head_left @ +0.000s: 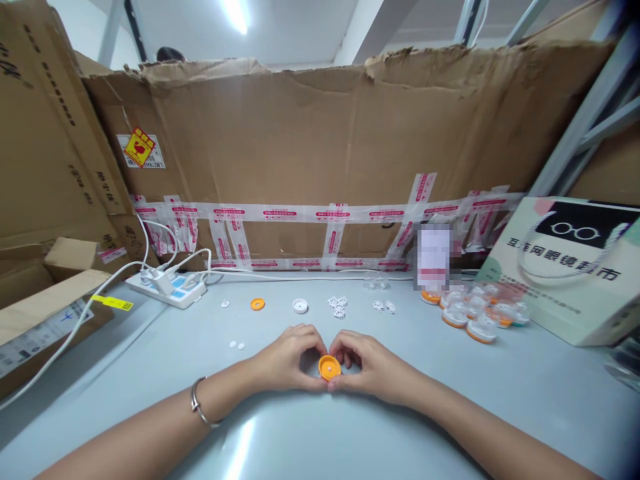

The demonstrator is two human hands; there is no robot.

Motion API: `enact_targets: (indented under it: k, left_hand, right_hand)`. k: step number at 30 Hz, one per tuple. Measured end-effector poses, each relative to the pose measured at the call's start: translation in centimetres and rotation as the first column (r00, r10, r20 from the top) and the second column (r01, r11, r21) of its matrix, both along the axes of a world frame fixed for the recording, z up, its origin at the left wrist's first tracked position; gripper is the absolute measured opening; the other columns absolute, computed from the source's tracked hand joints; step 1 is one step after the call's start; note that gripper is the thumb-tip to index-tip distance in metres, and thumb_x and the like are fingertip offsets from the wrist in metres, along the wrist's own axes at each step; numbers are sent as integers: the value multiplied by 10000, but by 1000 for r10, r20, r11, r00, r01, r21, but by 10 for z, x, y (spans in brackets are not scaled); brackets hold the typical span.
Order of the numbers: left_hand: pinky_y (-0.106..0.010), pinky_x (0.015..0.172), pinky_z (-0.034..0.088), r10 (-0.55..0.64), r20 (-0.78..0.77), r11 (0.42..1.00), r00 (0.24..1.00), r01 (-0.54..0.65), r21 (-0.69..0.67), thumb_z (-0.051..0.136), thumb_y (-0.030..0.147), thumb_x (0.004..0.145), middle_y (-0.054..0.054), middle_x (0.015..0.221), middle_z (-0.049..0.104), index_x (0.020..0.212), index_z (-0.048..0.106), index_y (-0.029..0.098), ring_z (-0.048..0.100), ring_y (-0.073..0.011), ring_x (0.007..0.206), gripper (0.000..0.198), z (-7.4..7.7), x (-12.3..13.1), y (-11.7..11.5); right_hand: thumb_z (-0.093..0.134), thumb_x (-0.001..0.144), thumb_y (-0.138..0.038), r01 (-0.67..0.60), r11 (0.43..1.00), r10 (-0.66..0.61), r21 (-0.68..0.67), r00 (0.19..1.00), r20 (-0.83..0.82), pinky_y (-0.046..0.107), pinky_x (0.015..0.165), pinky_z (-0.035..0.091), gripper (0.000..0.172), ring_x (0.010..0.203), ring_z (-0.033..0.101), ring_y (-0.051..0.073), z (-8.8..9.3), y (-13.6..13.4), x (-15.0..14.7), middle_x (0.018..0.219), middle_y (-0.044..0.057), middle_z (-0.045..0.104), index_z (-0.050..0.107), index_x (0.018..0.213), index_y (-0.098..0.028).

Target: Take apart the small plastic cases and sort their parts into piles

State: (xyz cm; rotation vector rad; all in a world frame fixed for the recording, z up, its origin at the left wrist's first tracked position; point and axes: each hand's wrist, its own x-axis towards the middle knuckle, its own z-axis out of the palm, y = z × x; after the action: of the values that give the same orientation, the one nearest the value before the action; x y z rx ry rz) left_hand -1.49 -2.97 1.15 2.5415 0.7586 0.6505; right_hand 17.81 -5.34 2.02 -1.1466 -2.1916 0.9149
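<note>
Between my two hands is a round orange plastic cup-shaped part [329, 367] with a small pale pin at its centre. My left hand [295, 360] grips its left edge with thumb and fingers, and my right hand [365, 363] grips the right edge the same way. Beyond them on the table lie an orange ring [257, 304], a white round part [300, 306], a group of small white pieces [338, 307] and a few more white pieces [384, 307]. Two small white discs [237, 345] and another little white part [225, 303] are off to the left.
A white power strip [167, 287] with plugs and cables sits at the back left beside an open carton [45, 313]. Several clear-topped orange round cases [470, 317] are heaped at right, near a paper bag [565, 267]. A large cardboard sheet [310, 147] stands behind.
</note>
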Motion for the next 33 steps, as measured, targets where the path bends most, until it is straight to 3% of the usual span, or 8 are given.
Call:
enact_targets:
  k: [7,11,14,19,27,33]
  left_hand:
    - [-279,776,406,0,3,1000,1000,0,-22,696,249,618,-13,828,566,855,560,174,520,-163,816,284,-2,0,0]
    - [-300,834,388,-3,4,1000,1000,3,-27,699,240,621,-17,892,567,879,569,192,511,-176,893,293,-2,-3,-1]
    - [-306,848,378,-8,-3,1000,1000,8,-21,689,232,632,-15,896,566,883,571,199,504,-177,910,279,-3,-4,-2]
    - [-291,842,366,-17,-8,1000,1000,17,1,687,240,634,-14,886,564,882,566,189,501,-171,908,281,-5,-6,-3]
    - [-277,815,363,-8,-54,1000,998,8,-9,682,287,647,-18,885,561,889,576,190,496,-171,884,281,-4,-8,-4]
    - [-276,812,357,-15,-56,1000,998,15,0,678,291,654,-19,897,564,891,569,190,497,-171,890,280,-5,-8,-4]
  right_hand:
    - [658,651,-290,37,999,-35,25,997,-76,235,628,408,199,684,514,135,10,1,3,763,9,598,624,815,-183]
    - [584,704,-295,181,983,-177,14,973,-150,276,718,434,253,801,556,165,9,17,4,938,46,639,639,928,-192]
    - [585,688,-299,270,962,-263,31,954,-145,289,727,440,302,803,572,175,4,33,-3,946,54,653,638,960,-179]
    - [610,660,-294,250,961,-254,115,967,20,285,689,434,309,777,583,186,0,55,-24,851,46,666,630,943,-172]
    - [641,654,-261,265,942,-268,203,963,-14,294,790,428,296,888,586,194,1,87,-53,954,54,670,636,936,-174]
    - [630,677,-296,247,938,-270,245,961,65,327,814,422,269,930,578,222,-7,91,-58,951,59,676,653,921,-185]
